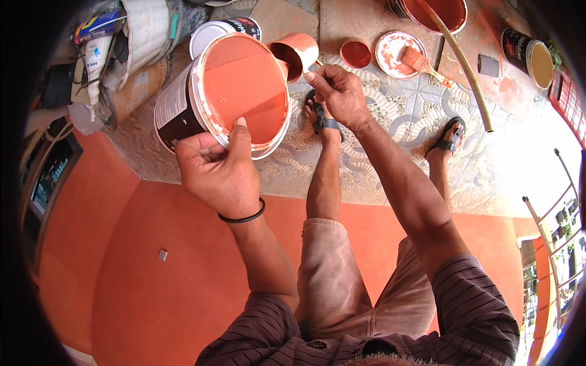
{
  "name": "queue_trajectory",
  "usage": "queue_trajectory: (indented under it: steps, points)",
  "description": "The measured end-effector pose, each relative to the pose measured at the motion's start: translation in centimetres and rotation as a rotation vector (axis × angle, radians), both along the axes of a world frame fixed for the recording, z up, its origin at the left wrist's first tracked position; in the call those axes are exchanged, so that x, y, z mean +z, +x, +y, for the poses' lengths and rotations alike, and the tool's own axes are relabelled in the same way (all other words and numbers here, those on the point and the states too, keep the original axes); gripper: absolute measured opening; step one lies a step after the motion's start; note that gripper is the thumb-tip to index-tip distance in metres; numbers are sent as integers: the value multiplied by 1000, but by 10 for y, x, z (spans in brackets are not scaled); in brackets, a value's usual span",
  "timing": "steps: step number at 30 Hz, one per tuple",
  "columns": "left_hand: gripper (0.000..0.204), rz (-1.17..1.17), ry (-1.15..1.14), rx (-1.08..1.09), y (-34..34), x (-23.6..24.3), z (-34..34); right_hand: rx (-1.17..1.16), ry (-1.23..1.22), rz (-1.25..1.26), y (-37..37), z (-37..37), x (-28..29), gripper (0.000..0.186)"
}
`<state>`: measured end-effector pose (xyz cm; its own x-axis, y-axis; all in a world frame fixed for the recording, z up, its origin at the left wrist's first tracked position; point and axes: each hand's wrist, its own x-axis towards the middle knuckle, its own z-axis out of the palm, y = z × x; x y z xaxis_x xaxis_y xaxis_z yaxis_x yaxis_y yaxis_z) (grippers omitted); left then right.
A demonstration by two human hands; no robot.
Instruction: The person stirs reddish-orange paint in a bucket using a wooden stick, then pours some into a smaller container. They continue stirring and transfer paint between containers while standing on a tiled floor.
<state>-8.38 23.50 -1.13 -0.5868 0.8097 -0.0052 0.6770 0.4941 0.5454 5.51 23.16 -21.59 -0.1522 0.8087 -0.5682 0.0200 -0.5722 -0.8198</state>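
1. A round plastic bucket with a white rim and a black-and-white wall [177,113] is tilted in the upper left-centre of the frame, filled with smooth orange paint [244,76].
2. The left hand [220,161] holds it at the near rim, thumb over the edge and the other fingers curled against the outside.
3. An orange-coated cylindrical cup [307,47] tips at the bucket's upper right edge, its mouth toward the bucket, with an orange streak at its lip.
4. The right hand [343,97] has its fingers pinched narrow at the cup's thin handle, right of the bucket.
5. At upper centre stands a small dark-red round container [356,53]; right of it, a paint-smeared white round lid [384,46] carries an orange-bristled paintbrush [417,60].
6. Toward the upper right, a long tan stick [467,70] leans across a large paint bucket [398,8].
7. Patterned grey-and-cream floor tiles [381,158] lie beneath.
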Motion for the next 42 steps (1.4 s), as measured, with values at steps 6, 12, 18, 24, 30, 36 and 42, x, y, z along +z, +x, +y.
queue_trajectory:
  steps: [6, 12, 18, 24, 30, 36, 42]
  points:
    - [39, -10, -3, -2, 3, 0, 2, 16, -2, 1, 1, -1, -5, 33]
    - [39, -2, -14, -22, 4, 0, 3, 15, -2, 21, 1, -3, -7, 33]
    - [38, -13, -7, -33, 5, -3, 3, 32, -16, 14, 3, -2, -9, 33]
    - [37, 1, -7, -62, 9, -3, 6, 28, -19, 28, 5, -2, -12, 33]
    - [37, -39, -25, -40, 14, -5, 7, 35, -69, 63, 8, -3, -11, 31]
    - [36, -81, 0, -35, -1, -12, 5, -10, -71, 76, 12, 0, -18, 31]
    - [32, -413, 159, 82, -40, -35, -10, -35, -94, 144, 27, 13, -19, 29]
